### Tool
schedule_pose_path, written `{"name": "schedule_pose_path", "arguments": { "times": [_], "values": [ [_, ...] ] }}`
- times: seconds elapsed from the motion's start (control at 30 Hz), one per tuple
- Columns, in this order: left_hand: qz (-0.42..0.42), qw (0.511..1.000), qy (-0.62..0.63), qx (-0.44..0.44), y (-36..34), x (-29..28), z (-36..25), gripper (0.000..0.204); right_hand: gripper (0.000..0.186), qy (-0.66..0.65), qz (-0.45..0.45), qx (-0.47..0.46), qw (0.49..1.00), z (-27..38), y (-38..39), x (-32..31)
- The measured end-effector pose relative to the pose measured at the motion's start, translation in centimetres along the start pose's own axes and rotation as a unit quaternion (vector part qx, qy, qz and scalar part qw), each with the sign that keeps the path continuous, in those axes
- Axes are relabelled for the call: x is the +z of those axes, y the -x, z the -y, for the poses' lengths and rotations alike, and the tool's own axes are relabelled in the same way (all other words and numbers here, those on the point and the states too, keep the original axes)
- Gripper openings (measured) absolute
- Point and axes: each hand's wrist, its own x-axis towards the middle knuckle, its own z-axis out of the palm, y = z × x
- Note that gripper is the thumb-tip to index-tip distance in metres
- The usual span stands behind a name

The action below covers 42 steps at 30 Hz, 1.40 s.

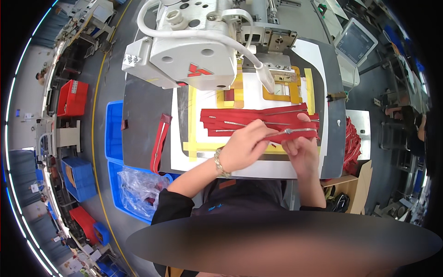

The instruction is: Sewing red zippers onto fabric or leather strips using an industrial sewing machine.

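A red zipper with metal teeth and a slider is stretched between my hands over the sewing machine's work surface. My left hand, a bracelet at its wrist, pinches the zipper's left part. My right hand is closed around its right part, with fingers below the tape and one fingertip above. Just beyond my hands lies a stack of red zippers, side by side on the white sheet edged with yellow tape. Another red zipper lies alone on the dark table at the left.
The white sewing machine head overhangs the work area, with a yellow clamp frame beneath. More red zippers pile at the right. A screen panel stands far right. Blue bins sit left, one holding clear plastic bags.
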Motion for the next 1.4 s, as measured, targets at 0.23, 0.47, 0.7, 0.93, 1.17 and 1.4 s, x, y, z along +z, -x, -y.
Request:
{"name": "schedule_pose_path", "arguments": {
  "times": [0.23,0.47,0.7,0.93,1.17,1.4],
  "values": [
    [0.077,0.758,0.576,-0.296,-0.9,-3.5,6.0,0.030,0.026,0.004,0.003,0.054,0.999,1.9,-5.4,-2.1],
    [-0.022,0.813,0.510,-0.281,0.4,-4.8,4.4,0.060,0.036,-0.053,-0.112,0.136,0.983,1.2,-8.0,-2.8],
    [0.120,0.983,-0.137,-0.011,1.1,-4.8,2.7,0.058,0.020,0.156,-0.160,0.086,0.971,1.4,-8.0,-3.8],
    [0.096,0.944,-0.314,0.024,0.1,-2.1,5.7,0.074,0.011,0.272,-0.195,0.013,0.942,1.1,-9.5,-2.8],
    [0.091,0.929,-0.358,0.014,-0.1,-2.3,6.2,0.085,0.012,0.240,-0.193,0.010,0.951,1.7,-9.9,-2.8],
    [0.094,0.914,-0.394,0.002,0.1,-2.3,6.0,0.089,0.015,0.180,-0.194,-0.079,0.961,3.6,-10.5,-4.8]
  ]
}}
